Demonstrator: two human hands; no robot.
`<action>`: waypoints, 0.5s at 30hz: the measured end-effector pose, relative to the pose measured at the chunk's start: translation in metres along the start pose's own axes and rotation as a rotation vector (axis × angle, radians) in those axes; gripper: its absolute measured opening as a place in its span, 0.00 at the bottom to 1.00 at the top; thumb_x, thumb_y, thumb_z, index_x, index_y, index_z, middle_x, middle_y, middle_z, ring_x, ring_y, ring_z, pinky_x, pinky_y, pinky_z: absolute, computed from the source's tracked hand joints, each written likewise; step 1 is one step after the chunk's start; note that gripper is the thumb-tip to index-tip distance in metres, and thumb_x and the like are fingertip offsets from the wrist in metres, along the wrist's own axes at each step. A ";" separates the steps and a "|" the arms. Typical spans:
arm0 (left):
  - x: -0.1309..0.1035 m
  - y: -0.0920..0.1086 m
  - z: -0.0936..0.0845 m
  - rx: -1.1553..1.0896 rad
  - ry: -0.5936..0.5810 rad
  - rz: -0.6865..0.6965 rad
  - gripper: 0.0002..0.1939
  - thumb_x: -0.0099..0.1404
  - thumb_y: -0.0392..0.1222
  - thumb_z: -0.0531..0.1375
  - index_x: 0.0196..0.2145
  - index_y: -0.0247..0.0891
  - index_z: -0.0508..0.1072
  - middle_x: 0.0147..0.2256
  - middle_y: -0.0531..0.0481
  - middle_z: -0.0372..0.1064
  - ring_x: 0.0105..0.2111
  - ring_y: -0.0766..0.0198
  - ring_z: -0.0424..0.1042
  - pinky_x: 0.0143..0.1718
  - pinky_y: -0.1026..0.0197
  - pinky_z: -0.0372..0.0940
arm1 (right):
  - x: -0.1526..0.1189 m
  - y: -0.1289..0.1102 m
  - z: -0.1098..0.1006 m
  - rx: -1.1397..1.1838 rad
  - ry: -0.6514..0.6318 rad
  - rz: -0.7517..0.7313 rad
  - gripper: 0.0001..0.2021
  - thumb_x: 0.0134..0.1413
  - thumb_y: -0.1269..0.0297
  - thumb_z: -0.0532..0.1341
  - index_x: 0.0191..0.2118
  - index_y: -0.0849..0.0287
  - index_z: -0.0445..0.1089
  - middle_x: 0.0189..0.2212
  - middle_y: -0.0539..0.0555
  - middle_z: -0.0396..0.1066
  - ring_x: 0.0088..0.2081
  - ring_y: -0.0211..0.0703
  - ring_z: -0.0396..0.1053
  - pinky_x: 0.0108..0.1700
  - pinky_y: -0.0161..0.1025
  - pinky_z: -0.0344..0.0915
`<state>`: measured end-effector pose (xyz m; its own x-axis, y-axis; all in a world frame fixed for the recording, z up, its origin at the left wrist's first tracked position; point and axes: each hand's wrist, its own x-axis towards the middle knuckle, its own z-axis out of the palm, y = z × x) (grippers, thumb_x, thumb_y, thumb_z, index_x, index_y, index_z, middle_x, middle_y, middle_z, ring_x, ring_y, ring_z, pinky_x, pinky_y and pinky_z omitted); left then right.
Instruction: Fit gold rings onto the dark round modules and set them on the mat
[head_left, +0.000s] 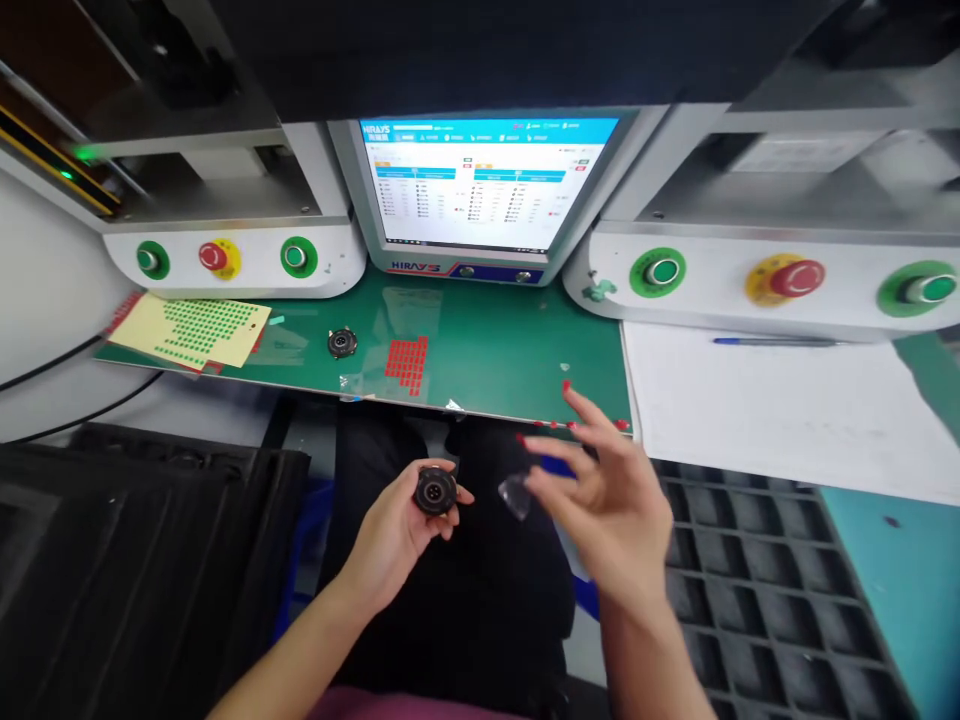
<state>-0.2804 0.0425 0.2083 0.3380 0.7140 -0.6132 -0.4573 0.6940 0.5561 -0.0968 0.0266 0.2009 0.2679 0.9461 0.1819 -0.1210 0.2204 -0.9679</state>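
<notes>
My left hand (pixel 394 530) holds a small round black part (pixel 435 490) with gold contacts facing up, over my lap just below the bench edge. My right hand (pixel 607 490) is beside it to the right, fingers spread, pinching a small clear film piece (pixel 516 495) at the fingertips; the hand is blurred. A second round black part (pixel 342 343) lies on the green mat (pixel 495 345). A sheet of small red stickers (pixel 407 362) lies on the mat near the middle.
A monitor (pixel 480 190) stands at the back between two machines with green and red buttons (pixel 213 257) (pixel 786 278). A yellow sticker sheet (pixel 191 333) lies left. White paper (pixel 780 410) with a pen (pixel 776 342) lies right. Black compartment trays (pixel 757 590) (pixel 127 570) flank my lap.
</notes>
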 end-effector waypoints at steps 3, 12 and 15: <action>0.007 0.004 -0.004 0.063 0.035 0.023 0.21 0.61 0.54 0.65 0.41 0.32 0.74 0.32 0.41 0.77 0.27 0.65 0.70 0.29 0.65 0.61 | 0.039 0.031 -0.022 -0.143 -0.112 0.079 0.19 0.52 0.68 0.69 0.48 0.49 0.66 0.65 0.56 0.56 0.45 0.44 0.78 0.39 0.34 0.80; 0.023 0.015 0.004 0.061 -0.059 0.028 0.21 0.64 0.54 0.63 0.42 0.31 0.75 0.34 0.39 0.78 0.29 0.64 0.71 0.30 0.63 0.62 | 0.068 0.077 -0.012 -0.490 -0.132 -0.035 0.15 0.57 0.64 0.63 0.50 0.55 0.64 0.65 0.64 0.51 0.48 0.47 0.74 0.46 0.48 0.79; 0.023 0.018 0.006 0.050 -0.121 0.033 0.19 0.66 0.54 0.62 0.42 0.32 0.76 0.34 0.40 0.78 0.29 0.64 0.71 0.30 0.64 0.63 | 0.068 0.077 -0.011 -0.617 -0.095 -0.107 0.13 0.57 0.66 0.62 0.48 0.55 0.66 0.65 0.63 0.53 0.52 0.52 0.70 0.54 0.59 0.72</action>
<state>-0.2760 0.0716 0.2074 0.4217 0.7401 -0.5238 -0.4293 0.6718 0.6036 -0.0778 0.1051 0.1371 0.1586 0.9496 0.2704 0.4826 0.1644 -0.8603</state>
